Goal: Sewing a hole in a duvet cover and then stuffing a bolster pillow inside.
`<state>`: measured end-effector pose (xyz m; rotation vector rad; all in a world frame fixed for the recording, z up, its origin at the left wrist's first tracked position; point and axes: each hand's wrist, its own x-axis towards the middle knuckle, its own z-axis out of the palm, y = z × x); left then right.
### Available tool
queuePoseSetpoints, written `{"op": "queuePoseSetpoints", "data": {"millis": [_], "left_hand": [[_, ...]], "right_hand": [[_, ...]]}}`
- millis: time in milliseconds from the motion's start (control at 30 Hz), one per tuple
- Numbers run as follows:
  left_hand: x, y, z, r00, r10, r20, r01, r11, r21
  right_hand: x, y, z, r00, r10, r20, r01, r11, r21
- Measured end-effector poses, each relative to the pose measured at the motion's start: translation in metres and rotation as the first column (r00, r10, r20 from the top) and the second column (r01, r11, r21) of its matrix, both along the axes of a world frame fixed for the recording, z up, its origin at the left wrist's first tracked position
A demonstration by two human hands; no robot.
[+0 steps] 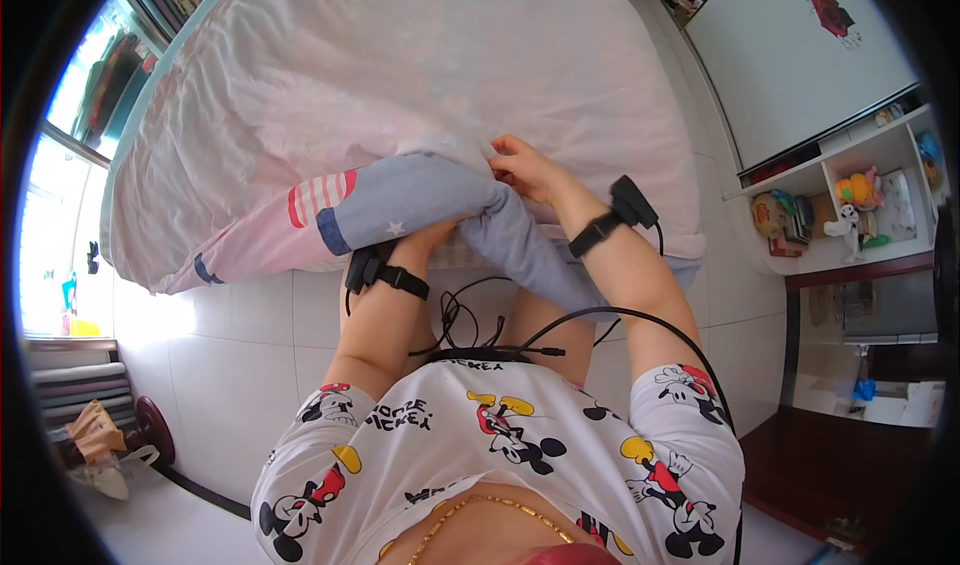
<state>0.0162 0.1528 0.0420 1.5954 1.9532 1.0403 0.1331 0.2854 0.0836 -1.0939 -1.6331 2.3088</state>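
Note:
A pale pink quilt (420, 62) covers the bed before me, its near edge turned up to show a blue-grey side with a white star and a red-striped patch. Under this raised fold reaches my left hand (439, 235), its fingers largely hidden by the cloth. My right hand (525, 171) rests at the upper edge of the fold, fingers bent against the quilt; whether they pinch the fabric is not clear. Each wrist wears a black strap with a small black device.
Black cables (457, 317) hang between the bed and my waist. On the right stand a white shelf (817, 167) with toys and a cabinet with a pale sliding door (802, 62). A dark wooden surface (810, 475) lies at lower right; folded fabrics (79, 392) are stacked at lower left.

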Motion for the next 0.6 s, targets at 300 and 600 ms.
{"op": "queuePoseSetpoints", "data": {"millis": [300, 600], "left_hand": [[0.011, -0.002, 0.043, 0.948, 0.118, -0.295, -0.059, 0.978, 0.202], [0.031, -0.012, 0.095, 0.98, 0.129, -0.151, -0.135, 0.991, -0.027]], "right_hand": [[0.003, 0.007, -0.005, 1.0, -0.016, 0.013, 0.018, 0.991, -0.134], [0.005, 0.011, -0.008, 0.996, 0.042, 0.073, -0.032, 0.99, -0.136]]}}
